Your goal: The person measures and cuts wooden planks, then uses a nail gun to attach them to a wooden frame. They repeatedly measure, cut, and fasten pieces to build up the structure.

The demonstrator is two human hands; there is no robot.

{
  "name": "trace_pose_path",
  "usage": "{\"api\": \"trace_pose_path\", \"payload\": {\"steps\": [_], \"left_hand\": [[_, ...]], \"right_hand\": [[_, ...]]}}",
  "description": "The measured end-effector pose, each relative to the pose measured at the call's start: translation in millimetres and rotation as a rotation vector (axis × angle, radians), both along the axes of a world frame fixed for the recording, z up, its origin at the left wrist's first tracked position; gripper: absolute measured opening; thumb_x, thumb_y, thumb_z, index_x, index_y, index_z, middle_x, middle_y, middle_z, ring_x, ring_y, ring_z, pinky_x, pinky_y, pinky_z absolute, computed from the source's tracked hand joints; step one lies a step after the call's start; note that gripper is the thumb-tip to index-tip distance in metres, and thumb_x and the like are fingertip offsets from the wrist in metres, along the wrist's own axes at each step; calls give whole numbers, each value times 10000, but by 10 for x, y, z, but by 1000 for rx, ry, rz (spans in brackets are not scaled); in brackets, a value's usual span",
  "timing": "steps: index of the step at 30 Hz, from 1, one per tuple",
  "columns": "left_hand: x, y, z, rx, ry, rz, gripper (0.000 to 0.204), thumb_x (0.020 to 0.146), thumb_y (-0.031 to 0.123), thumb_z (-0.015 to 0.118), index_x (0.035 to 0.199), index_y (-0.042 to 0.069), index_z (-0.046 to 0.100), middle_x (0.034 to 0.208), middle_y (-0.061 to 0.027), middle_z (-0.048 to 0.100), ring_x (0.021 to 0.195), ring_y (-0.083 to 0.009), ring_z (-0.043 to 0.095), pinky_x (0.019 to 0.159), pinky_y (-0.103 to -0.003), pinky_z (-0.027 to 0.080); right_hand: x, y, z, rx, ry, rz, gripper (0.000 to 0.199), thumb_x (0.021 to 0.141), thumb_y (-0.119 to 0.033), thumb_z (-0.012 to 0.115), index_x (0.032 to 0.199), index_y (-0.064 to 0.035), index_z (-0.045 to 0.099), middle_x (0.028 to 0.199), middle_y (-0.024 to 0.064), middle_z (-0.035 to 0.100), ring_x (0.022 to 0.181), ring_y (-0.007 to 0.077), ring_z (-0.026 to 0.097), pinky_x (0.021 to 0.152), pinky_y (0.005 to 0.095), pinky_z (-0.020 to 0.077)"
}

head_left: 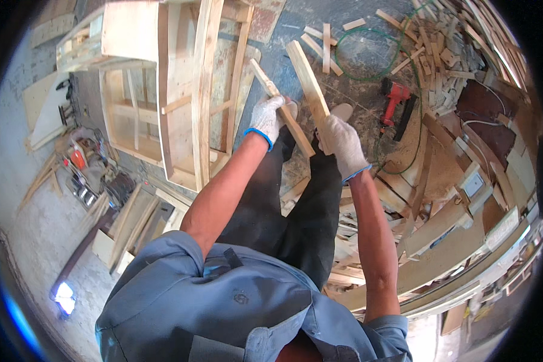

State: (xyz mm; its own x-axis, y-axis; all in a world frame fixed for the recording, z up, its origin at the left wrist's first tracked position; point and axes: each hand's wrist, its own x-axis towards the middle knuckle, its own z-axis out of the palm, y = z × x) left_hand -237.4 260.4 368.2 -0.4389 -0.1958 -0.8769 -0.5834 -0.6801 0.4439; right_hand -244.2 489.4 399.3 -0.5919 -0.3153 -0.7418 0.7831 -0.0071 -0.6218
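In a white knit glove with a blue cuff, my left hand (266, 117) is closed around the middle of a narrow wood strip (297, 134), which slants from upper left to lower right. My right hand (342, 145), gloved the same way, grips the near end of a wider wooden board (306, 75). That board points away and up to the left. Both pieces are held apart, above my legs and shoes. To the left of them stands a pale wooden frame (204, 90) with upright rails and panels.
A red nail gun (396, 104) lies on the floor at right, near a green hose (417, 145). Scrap wood (437, 57) is heaped along the right side. Tools and a red object (77, 158) lie at left. Loose wood strips (326, 48) are scattered ahead.
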Motion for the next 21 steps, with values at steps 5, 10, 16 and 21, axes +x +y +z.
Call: {"api": "trace_pose_path", "payload": {"steps": [5,10,16,21], "left_hand": [[634,-408,-790,-79,-115,32,201,958,75,590,1132,-26,585,1089,-172,664,977,-332,680,888,-459,596],[829,-399,-831,249,84,237,246,975,117,538,1198,22,579,1147,-209,680,984,-357,705,876,-483,605],[1073,-539,-772,347,151,298,503,1008,369,462,1337,-6,526,1220,-243,670,855,-290,692,675,-359,567],[1312,-672,-1309,490,210,429,540,1016,414,441,1345,0,547,1155,-203,681,783,-253,656,633,-335,537]], "right_hand": [[-241,-339,-67,-396,-587,-265,318,1051,-311,598,1199,-30,590,918,109,659,798,195,661,661,321,556],[-227,-464,-439,-593,-572,-103,539,1013,-485,603,1292,-25,567,930,137,611,735,210,613,601,328,469],[-171,-587,-710,-651,-712,-73,438,1072,-391,539,1282,-7,566,974,154,659,834,240,657,694,345,568],[-135,-657,-1237,-79,-491,115,424,1088,-417,515,1234,-25,589,978,99,645,814,177,649,648,310,543]]}}
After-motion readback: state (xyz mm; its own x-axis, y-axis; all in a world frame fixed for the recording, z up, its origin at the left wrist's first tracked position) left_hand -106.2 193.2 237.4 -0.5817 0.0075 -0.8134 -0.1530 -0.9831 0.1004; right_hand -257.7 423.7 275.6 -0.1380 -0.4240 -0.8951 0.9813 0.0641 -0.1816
